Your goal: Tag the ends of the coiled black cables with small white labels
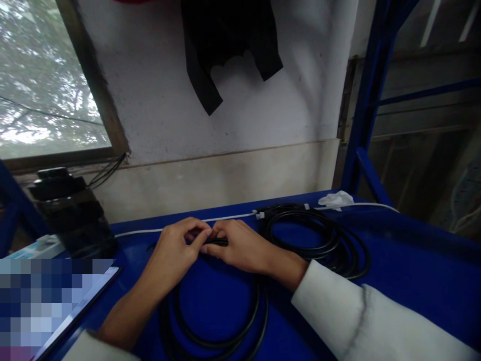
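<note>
A coil of black cable [221, 344] lies on the blue table [406, 281] in front of me. At the coil's far side, my left hand [184, 243] pinches the bundled strands, thumb and fingertips pressed together. Close beside it, almost touching, my right hand [236, 244] is closed round the same strands, which show between its thumb and fingers. Whatever lies right between the fingertips is hidden. To the right rests a second coil of black cable [315, 240] with pale connector ends, apart from my hands.
A white cable [141, 231] runs along the table's back edge. A dark bottle [75, 215] stands at left, near a tablet-like device [78, 311] with a blurred screen. Crumpled white tissue [336, 199] lies at the back right, by a blue metal post [364, 110].
</note>
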`<state>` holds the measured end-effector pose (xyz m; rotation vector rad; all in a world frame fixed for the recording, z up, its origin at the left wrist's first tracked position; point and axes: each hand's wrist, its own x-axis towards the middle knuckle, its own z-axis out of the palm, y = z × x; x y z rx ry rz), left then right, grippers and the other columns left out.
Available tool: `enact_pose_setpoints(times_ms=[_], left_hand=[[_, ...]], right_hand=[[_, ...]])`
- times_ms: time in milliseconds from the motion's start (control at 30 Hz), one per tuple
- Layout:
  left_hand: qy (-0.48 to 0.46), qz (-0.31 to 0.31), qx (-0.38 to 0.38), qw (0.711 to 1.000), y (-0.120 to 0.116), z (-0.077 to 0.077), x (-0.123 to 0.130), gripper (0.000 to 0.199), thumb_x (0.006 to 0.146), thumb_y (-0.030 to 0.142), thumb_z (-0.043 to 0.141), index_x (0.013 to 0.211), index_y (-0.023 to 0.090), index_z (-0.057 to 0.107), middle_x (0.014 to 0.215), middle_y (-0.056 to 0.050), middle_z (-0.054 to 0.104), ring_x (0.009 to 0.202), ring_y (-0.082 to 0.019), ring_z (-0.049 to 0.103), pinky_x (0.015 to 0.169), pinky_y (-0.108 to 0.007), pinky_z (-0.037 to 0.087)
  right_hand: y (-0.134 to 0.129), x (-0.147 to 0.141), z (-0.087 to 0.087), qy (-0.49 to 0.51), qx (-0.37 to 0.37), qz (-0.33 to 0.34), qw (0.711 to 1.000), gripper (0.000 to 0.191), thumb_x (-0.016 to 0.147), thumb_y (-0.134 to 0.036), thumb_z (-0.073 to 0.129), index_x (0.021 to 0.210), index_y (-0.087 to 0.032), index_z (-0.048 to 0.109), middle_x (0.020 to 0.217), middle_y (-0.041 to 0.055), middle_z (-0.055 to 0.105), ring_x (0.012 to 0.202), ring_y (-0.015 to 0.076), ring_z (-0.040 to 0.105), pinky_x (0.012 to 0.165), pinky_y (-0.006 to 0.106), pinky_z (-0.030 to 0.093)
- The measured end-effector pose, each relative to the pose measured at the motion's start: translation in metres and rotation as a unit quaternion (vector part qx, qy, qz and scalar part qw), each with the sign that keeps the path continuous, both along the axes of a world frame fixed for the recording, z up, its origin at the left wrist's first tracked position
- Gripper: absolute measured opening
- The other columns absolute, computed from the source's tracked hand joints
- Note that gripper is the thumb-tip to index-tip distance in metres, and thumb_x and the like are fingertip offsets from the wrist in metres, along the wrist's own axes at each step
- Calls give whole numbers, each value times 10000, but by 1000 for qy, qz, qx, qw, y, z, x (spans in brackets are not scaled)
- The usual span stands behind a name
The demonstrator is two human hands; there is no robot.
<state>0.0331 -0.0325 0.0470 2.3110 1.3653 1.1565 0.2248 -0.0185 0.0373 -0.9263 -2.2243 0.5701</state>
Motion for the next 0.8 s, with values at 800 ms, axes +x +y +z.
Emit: enact_pose_setpoints(times_ms=[800], left_hand=[[-66, -10, -11, 998, 1, -6, 1, 188, 934, 314, 665, 1085, 245, 752, 988, -32, 810, 894, -237, 769, 810, -357, 601]], right_hand=[[6, -6, -3, 138, -143, -3, 980, 45, 1037, -163, 558, 1009, -198, 560, 769, -8, 726, 437, 74, 502, 494, 194, 412]])
